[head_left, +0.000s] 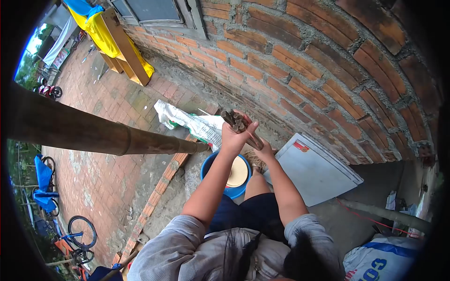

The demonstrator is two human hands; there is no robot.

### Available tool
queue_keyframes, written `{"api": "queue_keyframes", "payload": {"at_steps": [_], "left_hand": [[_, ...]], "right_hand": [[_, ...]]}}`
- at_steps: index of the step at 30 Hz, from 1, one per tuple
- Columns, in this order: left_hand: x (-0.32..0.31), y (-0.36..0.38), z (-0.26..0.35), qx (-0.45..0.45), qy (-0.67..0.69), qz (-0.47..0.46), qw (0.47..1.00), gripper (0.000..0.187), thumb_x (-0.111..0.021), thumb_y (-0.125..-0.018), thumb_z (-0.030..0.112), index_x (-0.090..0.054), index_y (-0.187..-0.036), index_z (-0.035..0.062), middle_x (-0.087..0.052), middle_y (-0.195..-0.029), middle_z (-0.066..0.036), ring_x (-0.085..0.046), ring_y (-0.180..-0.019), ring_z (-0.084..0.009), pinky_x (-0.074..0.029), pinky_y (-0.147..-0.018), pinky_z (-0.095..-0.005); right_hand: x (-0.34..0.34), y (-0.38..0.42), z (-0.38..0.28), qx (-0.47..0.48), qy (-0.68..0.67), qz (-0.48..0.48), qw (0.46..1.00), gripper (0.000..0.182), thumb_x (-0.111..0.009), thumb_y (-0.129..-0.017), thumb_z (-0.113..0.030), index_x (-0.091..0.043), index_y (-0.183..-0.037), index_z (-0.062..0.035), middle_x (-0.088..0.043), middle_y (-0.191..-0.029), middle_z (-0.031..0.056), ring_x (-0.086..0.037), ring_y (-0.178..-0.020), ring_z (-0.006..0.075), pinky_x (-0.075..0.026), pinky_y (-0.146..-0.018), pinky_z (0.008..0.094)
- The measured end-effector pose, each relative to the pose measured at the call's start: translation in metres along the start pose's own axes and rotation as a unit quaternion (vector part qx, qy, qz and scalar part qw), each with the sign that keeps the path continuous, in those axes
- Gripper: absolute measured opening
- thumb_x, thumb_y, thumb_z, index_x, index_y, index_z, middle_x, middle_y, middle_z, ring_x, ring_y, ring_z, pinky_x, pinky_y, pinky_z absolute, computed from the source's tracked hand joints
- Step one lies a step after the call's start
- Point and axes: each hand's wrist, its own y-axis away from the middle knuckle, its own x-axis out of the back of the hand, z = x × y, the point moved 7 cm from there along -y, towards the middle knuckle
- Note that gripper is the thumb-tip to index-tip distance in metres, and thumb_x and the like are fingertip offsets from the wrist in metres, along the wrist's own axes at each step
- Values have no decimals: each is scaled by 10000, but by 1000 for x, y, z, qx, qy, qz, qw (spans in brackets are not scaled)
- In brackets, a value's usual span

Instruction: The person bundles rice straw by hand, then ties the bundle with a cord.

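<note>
My left hand [233, 136] is raised in front of me and grips the top of a bundle of thin brown sticks [238, 122]. My right hand [265, 152] sits just below and to the right, closed around the lower end of the same bundle. Both hands are above a blue basin [209, 165] with a round pale lid or board [238, 172] in it. My bare knee shows beside the basin.
A red brick wall [300, 65] curves close ahead. A flat grey panel [315, 171] leans at its foot. A thick bamboo pole [93, 133] crosses from the left. White sacks [197, 124] lie behind the basin, another printed sack [389, 264] at lower right. Bicycles [79, 234] stand on the brick paving.
</note>
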Motion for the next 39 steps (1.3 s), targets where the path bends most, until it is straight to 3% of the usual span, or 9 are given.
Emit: {"api": "queue_keyframes", "payload": {"at_steps": [4,7,15,22,24,28,33,37,39], "left_hand": [[-17,64,9,-28,-85,-96,991,233,-631,-666,-1,-418,-729,72,-505,-692,-28,-487,-639,-102,-404,-568,-243],[-12,94,13,-1,-57,-136,989,231,-617,-674,-18,-417,-747,70,-513,-705,-35,-502,-691,-113,-417,-621,-256],[8,101,43,30,-7,-97,995,281,-598,-683,-35,-434,-896,48,-519,-725,-14,-506,-695,-85,-418,-629,-228],[31,87,244,-75,49,43,995,483,-594,-640,-40,-386,-1065,56,-476,-660,3,-500,-595,-86,-411,-552,-228],[41,96,309,-127,89,75,985,554,-564,-616,-51,-331,-1111,40,-466,-624,-19,-504,-526,-119,-419,-507,-265],[51,134,403,-266,94,8,959,516,-487,-685,85,-280,-1154,21,-415,-537,-40,-420,-425,-139,-388,-455,-303],[51,221,466,-333,-63,7,941,502,-396,-834,401,-308,-1123,1,-380,-550,-23,-439,-481,-135,-417,-515,-292],[47,337,494,-271,-321,117,900,1025,-442,-530,757,-321,-1083,-98,-556,-763,-195,-578,-717,-242,-467,-707,-352],[49,404,487,-191,-328,165,910,928,-401,-599,730,-392,-1048,-82,-556,-818,-205,-561,-757,-242,-466,-717,-339]], "right_hand": [[11,42,23,-77,65,-39,994,308,-634,-623,-162,-483,-861,-37,-566,-802,142,-557,-792,240,-418,-684,324],[-4,69,5,-40,-37,-207,977,724,-753,-541,-208,-349,-1106,-3,-503,-1048,91,-480,-984,174,-389,-833,301],[-18,79,-181,154,63,-326,931,543,-736,-541,-126,-483,-1016,-50,-536,-1003,51,-493,-946,157,-387,-812,296],[-26,112,-417,285,167,-431,840,465,-728,-551,-257,-528,-903,-28,-581,-804,72,-543,-769,173,-417,-694,288],[-41,118,-430,118,150,-548,815,379,-709,-591,-216,-522,-862,-28,-574,-767,52,-544,-751,147,-422,-682,287],[-69,180,-470,82,-51,-741,665,237,-676,-624,-104,-512,-776,-27,-536,-650,38,-542,-587,113,-447,-601,238],[-106,254,-496,131,-77,-807,571,181,-622,-652,-76,-446,-676,-41,-458,-556,13,-480,-495,92,-394,-462,232],[-134,340,-528,319,-116,-829,445,178,-606,-610,-79,-480,-722,-21,-450,-576,-7,-415,-548,69,-351,-502,236],[-149,381,-529,337,-116,-836,417,182,-598,-604,-94,-472,-706,-13,-470,-571,28,-441,-539,104,-362,-503,260]]}}
